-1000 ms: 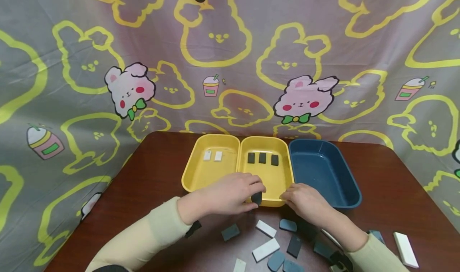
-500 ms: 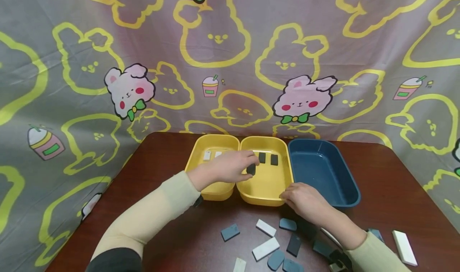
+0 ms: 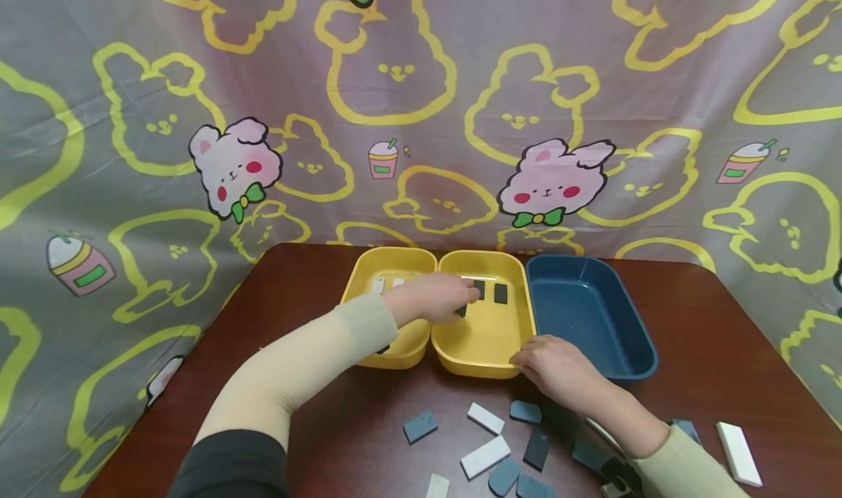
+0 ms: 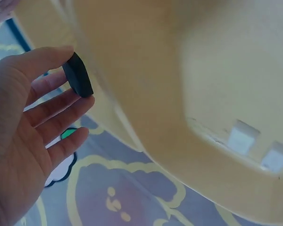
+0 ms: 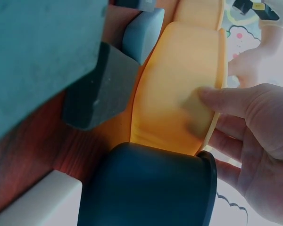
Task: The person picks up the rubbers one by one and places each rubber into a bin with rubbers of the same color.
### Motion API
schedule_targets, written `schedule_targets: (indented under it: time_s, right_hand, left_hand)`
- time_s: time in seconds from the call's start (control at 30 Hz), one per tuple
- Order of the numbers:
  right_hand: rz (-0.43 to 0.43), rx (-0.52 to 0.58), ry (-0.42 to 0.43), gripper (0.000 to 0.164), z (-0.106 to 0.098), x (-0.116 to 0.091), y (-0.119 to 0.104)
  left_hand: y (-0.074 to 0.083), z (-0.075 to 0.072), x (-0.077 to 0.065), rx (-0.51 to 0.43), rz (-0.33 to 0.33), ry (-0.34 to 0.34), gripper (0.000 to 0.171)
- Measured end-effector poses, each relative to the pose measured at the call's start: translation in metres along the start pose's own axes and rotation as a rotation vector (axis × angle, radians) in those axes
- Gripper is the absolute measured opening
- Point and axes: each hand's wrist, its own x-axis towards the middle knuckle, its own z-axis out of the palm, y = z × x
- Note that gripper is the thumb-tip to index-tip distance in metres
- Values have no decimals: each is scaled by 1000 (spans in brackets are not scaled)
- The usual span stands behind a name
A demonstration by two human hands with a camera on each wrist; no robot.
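My left hand [image 3: 437, 297] pinches a small black block [image 4: 78, 75] between thumb and fingers, over the left part of the middle yellow tray [image 3: 483, 366]. Two dark blocks [image 3: 501, 293] show on that tray's floor, just right of my fingers. My right hand [image 3: 559, 370] grips the tray's front right corner, thumb on the outer wall and fingers over the rim [image 5: 219, 94]. In the left yellow tray [image 3: 395, 359] lie two white blocks [image 4: 243, 137], partly covered by my left arm in the head view.
A blue tray [image 3: 592, 315] stands against the middle tray's right side. In front of the trays lie loose blocks: white ones [image 3: 485, 457], blue-grey ones [image 3: 419, 426] and a dark one [image 3: 536, 448]. A long white block [image 3: 740, 453] lies at the far right. A patterned curtain [image 3: 421, 118] hangs behind the table.
From the middle tray's front edge, my left hand has carried the black block inward over the tray, toward the row of dark blocks. My right hand stays on the rim.
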Motion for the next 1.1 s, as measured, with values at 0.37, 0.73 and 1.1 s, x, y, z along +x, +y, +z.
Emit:
schedule_targets:
  time_s: [0.37, 0.73, 1.1]
  right_hand:
    - [11, 22, -23, 11, -2, -1, -1]
    - [-2, 15, -27, 10, -2, -1, -1]
    - [-11, 15, -12, 12, -1, -1, 0]
  left_hand:
    - [2, 19, 28, 144, 30, -155, 49]
    - [2, 34, 36, 162, 6, -172, 33]
    - [3, 37, 37, 189, 5, -153, 30]
